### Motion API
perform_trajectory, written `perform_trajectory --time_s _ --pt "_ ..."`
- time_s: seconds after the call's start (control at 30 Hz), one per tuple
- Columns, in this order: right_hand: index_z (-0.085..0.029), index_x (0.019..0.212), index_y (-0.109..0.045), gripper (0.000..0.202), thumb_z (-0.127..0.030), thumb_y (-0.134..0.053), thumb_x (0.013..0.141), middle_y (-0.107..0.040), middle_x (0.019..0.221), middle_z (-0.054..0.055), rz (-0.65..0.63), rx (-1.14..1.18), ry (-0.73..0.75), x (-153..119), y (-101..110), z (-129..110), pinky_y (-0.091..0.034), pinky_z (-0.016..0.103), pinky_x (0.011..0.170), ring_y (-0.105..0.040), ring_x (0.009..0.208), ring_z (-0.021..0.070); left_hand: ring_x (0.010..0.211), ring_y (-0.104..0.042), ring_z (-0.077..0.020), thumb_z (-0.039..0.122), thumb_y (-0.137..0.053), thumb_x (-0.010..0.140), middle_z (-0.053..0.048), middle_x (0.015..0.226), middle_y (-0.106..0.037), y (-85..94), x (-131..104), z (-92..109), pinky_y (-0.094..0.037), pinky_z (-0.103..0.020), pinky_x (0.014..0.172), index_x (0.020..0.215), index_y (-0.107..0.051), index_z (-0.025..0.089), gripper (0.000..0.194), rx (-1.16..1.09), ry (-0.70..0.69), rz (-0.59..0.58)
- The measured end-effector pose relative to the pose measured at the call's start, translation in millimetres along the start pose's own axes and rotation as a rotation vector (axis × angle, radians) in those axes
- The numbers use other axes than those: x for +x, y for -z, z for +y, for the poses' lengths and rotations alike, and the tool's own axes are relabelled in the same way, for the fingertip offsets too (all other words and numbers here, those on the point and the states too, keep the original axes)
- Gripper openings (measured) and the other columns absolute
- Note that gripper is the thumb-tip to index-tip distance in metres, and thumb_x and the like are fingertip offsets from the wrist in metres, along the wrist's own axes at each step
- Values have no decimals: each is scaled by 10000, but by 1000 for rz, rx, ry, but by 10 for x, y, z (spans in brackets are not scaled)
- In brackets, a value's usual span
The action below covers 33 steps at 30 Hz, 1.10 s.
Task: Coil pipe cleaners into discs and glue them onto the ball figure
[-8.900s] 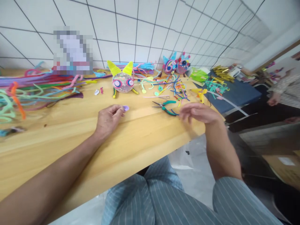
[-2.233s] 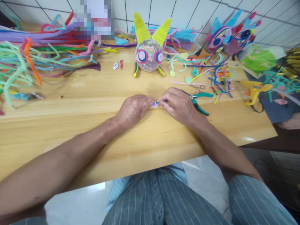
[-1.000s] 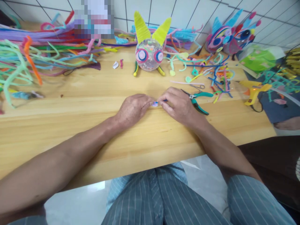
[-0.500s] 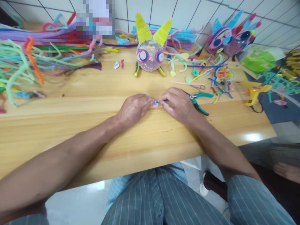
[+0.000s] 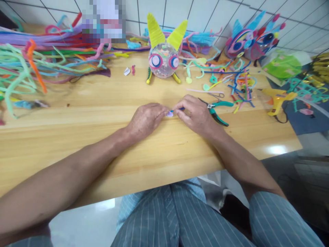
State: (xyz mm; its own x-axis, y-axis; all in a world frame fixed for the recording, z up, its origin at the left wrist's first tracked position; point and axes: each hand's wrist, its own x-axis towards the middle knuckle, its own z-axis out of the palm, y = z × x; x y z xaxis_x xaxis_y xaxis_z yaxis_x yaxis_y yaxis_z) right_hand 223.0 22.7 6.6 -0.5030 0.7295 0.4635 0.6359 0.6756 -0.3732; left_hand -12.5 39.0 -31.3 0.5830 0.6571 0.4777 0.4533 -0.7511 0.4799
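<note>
Between my two hands, low over the wooden table (image 5: pixel 115 151), is a small light purple disc (image 5: pixel 169 114). My left hand (image 5: pixel 149 120) pinches the disc's left side. A dark blue pipe cleaner (image 5: pixel 179 109) is pinched in my right hand (image 5: pixel 194 115), its tip at the disc's upper edge. Behind the hands stands a clear ball figure (image 5: pixel 163 63) with yellow ears and pink-and-blue eyes. Green-handled pliers (image 5: pixel 219 113) lie just right of my right hand, partly hidden by it.
Piled pipe cleaners (image 5: pixel 23 68) cover the back left. At the right are cut pieces (image 5: pixel 241 85), small scissors (image 5: pixel 217 95), a yellow glue gun (image 5: pixel 279 101) and two more decorated figures (image 5: pixel 239 44). A tiled wall (image 5: pixel 154 13) runs behind.
Both hands hold nearly the same pose at the disc. The view has shifted very slightly. A dark leg and shoe at the lower right have moved.
</note>
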Motion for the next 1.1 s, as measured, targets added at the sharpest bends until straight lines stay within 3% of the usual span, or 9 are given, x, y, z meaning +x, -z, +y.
perform_trajectory --time_s 0.63,1.1 --pt "-205 945 -695 114 -186 -600 1004 -698 897 49 25 -12 12 -11 24 23 -481 343 774 -636 844 198 903 -784 -209 283 -504 1104 -81 984 -832 10 5 17 -578 -290 845 1034 -802 165 328 -12 5 22" --pt "-210 959 -700 116 -220 -599 1015 -695 909 51 10 6 -7 -13 40 10 -483 351 778 -631 845 200 860 -771 -193 261 -540 1069 -68 952 -827 31 36 25 -564 -281 819 958 -784 173 282 -97 95 19"
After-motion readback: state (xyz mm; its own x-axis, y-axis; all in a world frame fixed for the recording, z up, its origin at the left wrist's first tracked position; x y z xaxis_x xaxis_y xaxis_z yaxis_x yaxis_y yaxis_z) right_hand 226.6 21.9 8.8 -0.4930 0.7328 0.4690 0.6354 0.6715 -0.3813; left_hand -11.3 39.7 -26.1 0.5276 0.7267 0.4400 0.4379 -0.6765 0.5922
